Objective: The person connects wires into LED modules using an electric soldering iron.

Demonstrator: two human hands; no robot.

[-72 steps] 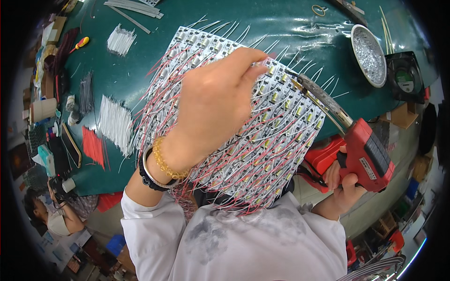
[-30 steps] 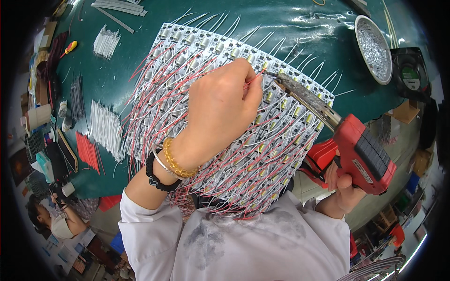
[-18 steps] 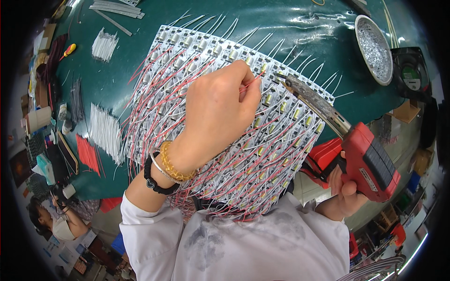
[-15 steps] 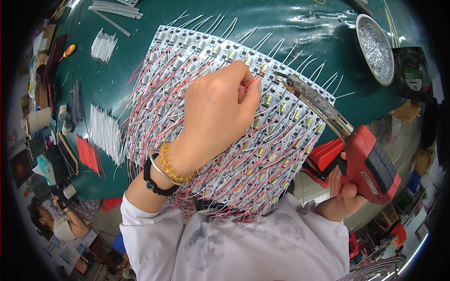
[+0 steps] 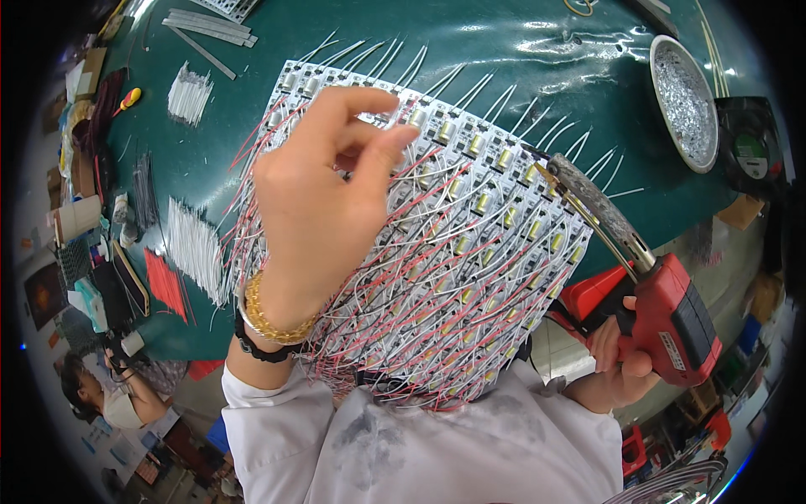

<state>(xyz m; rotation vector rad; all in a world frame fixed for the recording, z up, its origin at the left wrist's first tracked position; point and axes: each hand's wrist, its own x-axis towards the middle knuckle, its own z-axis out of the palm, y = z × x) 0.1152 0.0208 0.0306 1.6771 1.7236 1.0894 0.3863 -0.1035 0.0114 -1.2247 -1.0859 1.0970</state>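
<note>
My left hand (image 5: pixel 323 193) hovers over the upper left part of a large white panel of circuit boards (image 5: pixel 495 134). Its thumb and index finger are apart, the other fingers curled, and no wire shows clearly between them. Red and white wires stand out all over the panel, among small yellow-and-silver cylindrical parts. My right hand (image 5: pixel 621 361) is closed around the handle of a red soldering gun (image 5: pixel 672 323). The gun's metal barrel points up and left, its tip near the panel's upper right edge. I cannot tell whether the tip touches the board.
On the green table (image 5: pixel 277 25) lie bundles of white wires (image 5: pixel 195 244), red wires (image 5: pixel 165 284) and dark wires (image 5: pixel 145 193). An oval dish of silvery bits (image 5: pixel 682 105) and a black round-faced device (image 5: pixel 745 151) stand at the right. Another person (image 5: pixel 113 391) sits at lower left.
My left hand has moved left and its fingers have parted from a red wire they were pinching. The soldering gun has shifted slightly down and right, and the panel sits a little lower in view.
</note>
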